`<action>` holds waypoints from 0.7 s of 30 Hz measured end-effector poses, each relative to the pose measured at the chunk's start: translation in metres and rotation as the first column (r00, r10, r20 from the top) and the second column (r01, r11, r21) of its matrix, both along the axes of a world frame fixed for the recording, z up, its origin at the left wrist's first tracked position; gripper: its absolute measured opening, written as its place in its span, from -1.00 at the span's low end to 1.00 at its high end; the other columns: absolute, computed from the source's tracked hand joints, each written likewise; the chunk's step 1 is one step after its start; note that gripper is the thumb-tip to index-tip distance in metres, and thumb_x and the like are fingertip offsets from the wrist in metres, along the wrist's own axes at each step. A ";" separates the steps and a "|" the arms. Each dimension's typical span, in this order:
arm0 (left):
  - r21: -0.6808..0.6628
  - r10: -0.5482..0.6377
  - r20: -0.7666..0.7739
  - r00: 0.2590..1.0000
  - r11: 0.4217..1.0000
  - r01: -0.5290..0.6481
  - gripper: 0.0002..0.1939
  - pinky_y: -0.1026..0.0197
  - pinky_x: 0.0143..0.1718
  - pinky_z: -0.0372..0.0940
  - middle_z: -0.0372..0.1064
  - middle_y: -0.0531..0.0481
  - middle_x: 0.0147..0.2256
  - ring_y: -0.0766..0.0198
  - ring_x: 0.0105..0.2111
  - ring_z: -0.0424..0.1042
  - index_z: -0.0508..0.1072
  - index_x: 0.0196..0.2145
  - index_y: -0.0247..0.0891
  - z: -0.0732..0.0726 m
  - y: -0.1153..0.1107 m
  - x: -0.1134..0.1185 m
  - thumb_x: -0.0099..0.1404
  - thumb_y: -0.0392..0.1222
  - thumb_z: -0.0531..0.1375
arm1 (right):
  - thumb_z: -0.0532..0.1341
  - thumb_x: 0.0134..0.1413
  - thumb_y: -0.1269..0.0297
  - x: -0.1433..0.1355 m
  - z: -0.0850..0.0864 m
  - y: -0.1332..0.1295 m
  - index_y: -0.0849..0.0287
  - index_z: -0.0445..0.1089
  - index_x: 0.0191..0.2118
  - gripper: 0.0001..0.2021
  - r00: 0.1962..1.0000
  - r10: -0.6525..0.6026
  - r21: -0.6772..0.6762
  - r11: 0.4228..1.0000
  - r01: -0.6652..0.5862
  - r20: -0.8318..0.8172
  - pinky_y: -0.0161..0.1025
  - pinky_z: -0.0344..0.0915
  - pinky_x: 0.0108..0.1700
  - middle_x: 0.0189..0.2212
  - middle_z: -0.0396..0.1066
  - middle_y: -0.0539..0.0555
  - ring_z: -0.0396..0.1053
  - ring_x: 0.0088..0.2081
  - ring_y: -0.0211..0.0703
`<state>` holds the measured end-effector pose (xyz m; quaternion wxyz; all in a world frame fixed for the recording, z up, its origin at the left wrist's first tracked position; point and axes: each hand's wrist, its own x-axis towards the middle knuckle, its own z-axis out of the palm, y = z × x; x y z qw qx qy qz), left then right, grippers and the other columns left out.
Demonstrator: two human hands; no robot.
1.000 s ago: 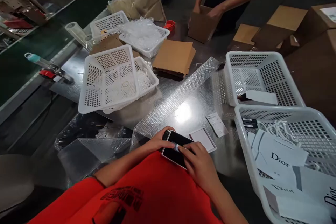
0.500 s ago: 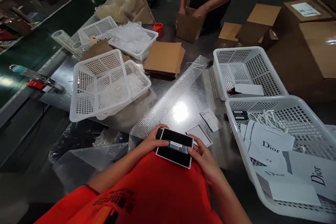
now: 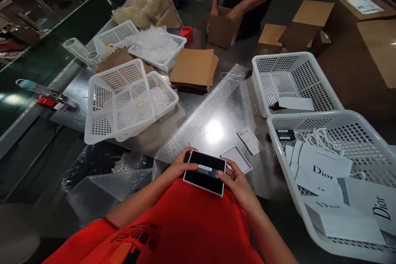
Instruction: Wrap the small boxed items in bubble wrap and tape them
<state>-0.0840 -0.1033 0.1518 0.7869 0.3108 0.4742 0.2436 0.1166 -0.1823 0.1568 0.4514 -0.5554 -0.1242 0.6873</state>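
Close to my body I hold a shallow white-edged box [image 3: 202, 184] with a black inside. A slim dark packet with a white label [image 3: 206, 170] lies across it. My left hand [image 3: 182, 165] grips the box's left side, its thumb on the packet's left end. My right hand [image 3: 236, 181] closes round the right side, its thumb pressing the packet's right end. Something black shows beside my left fingers, too hidden to name. Just beyond my right hand a white box lid [image 3: 237, 159] lies on the metal table, and a printed paper slip [image 3: 250, 140] rests near it.
White baskets stand at right, the nearer basket [image 3: 274, 154] holding Dior bags [image 3: 323, 175]. More baskets [image 3: 89, 103] are at left, near a tape dispenser [image 3: 49, 99]. Bubble wrap [image 3: 198, 115] crosses the table by stacked cardboard [image 3: 192, 66]. Opposite, a person's hands hold a carton [image 3: 221, 31].
My hands still hold the box and packet, with only a slight shift of the box. The view has moved a little. Across the table, the person's hands remain at the carton.
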 end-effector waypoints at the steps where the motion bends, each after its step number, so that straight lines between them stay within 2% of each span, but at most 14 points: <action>1: -0.039 0.037 0.031 0.999 0.999 -0.035 -0.43 0.25 -0.28 0.26 0.40 0.13 -0.37 0.28 -0.37 0.40 0.39 -0.15 -0.20 -0.004 0.002 0.001 -0.13 -0.20 0.48 | 0.48 -0.27 -0.07 -0.002 0.000 0.003 0.07 0.30 0.08 -0.25 1.000 -0.020 0.003 1.000 0.020 0.015 -0.13 0.43 -0.18 -0.28 0.50 0.03 0.49 -0.29 -0.08; 5: -0.106 0.229 0.134 0.964 0.971 -0.216 -0.43 0.13 -0.19 0.36 0.50 0.05 -0.35 0.14 -0.31 0.51 0.43 -0.18 -0.23 -0.018 0.025 0.005 -0.20 -0.25 0.49 | 0.39 -0.15 -0.20 -0.004 0.008 0.019 0.00 0.23 0.17 -0.23 0.985 -0.174 -0.002 0.985 0.174 0.001 -0.18 0.44 -0.30 -0.17 0.50 0.04 0.47 -0.33 -0.14; 8: -0.078 0.355 0.168 0.920 0.935 -0.347 -0.42 0.03 -0.10 0.40 0.54 -0.01 -0.33 0.03 -0.23 0.55 0.45 -0.18 -0.23 -0.022 0.054 0.005 -0.21 -0.23 0.49 | 0.40 -0.19 -0.21 0.003 0.012 0.027 -0.01 0.29 0.10 -0.27 0.952 -0.303 0.007 0.953 0.303 0.033 -0.19 0.45 -0.32 -0.07 0.50 0.08 0.49 -0.26 -0.09; 10: -0.047 0.408 0.181 0.895 0.912 -0.407 -0.42 0.00 -0.08 0.41 0.55 -0.03 -0.34 0.00 -0.21 0.55 0.44 -0.18 -0.24 -0.021 0.072 0.003 -0.21 -0.22 0.49 | 0.44 -0.30 -0.21 0.012 0.005 0.028 0.02 0.35 0.01 -0.28 0.936 -0.342 0.001 0.939 0.343 0.089 -0.20 0.45 -0.30 -0.11 0.52 0.09 0.49 -0.21 -0.05; 13: -0.003 0.468 0.184 0.865 0.880 -0.475 -0.42 0.01 -0.10 0.41 0.54 -0.04 -0.36 0.00 -0.22 0.55 0.42 -0.21 -0.25 -0.019 0.088 0.001 -0.23 -0.21 0.50 | 0.48 -0.46 -0.22 0.028 -0.017 0.025 0.03 0.41 -0.10 -0.27 0.939 -0.315 -0.060 0.944 0.325 0.135 -0.17 0.44 -0.31 -0.18 0.55 0.09 0.50 -0.22 -0.01; 17: 0.037 0.478 0.158 0.864 0.872 -0.488 -0.42 0.08 -0.20 0.39 0.51 0.01 -0.37 0.08 -0.30 0.53 0.40 -0.23 -0.22 -0.023 0.086 0.011 -0.23 -0.18 0.50 | 0.49 -0.52 -0.22 0.039 -0.045 0.034 0.03 0.43 -0.17 -0.30 0.949 -0.279 -0.041 0.957 0.288 0.150 -0.16 0.42 -0.30 -0.23 0.57 0.08 0.52 -0.26 0.00; 19: 0.039 0.447 0.128 0.885 0.890 -0.455 -0.42 0.10 -0.24 0.37 0.49 0.04 -0.40 0.11 -0.34 0.52 0.40 -0.23 -0.21 -0.031 0.078 0.023 -0.23 -0.18 0.50 | 0.48 -0.54 -0.26 0.037 -0.050 0.050 0.04 0.42 -0.17 -0.27 0.941 -0.296 -0.001 0.954 0.300 0.164 -0.17 0.41 -0.30 -0.24 0.57 0.10 0.53 -0.24 0.02; 21: 0.058 0.410 0.115 0.905 0.907 -0.418 -0.42 0.15 -0.30 0.33 0.47 0.07 -0.43 0.15 -0.40 0.49 0.39 -0.24 -0.18 -0.042 0.070 0.035 -0.26 -0.20 0.50 | 0.47 -0.51 -0.28 0.033 -0.047 0.069 0.02 0.40 -0.10 -0.23 0.951 -0.267 0.029 0.964 0.266 0.154 -0.14 0.41 -0.28 -0.22 0.57 0.10 0.53 -0.21 0.05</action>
